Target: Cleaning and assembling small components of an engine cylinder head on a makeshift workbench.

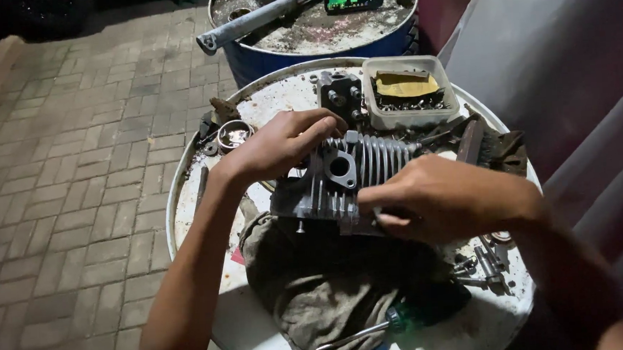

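Both hands close on a finned metal engine cylinder (354, 176) at the centre of the frame, where it sits on a grey rag (317, 281) spread over a round white drum lid that serves as the worktop (227, 321). The left hand (278, 145) curls its grip over the top of the fins from the left, fingertips hidden behind the casting. The right hand (440, 196) pinches the cylinder's lower edge; whatever lies between thumb and forefinger is too small and shadowed to make out, and the wrist runs out of the frame at lower right.

A green-handled screwdriver (387, 324) lies on the rag near the bottom edge, its handle half lost in darkness. Loose bolts (483, 265) sit just right of the rag. A shallow plastic tray (410, 92), upper right of centre, holds small hardware under a yellow scrap. Beside it stands a dark engine part (339, 92), partly blocked by the left hand's fingers. A blue drum (305, 51) at the top is cut off by the frame, a grey tube (254, 22) lying across it.
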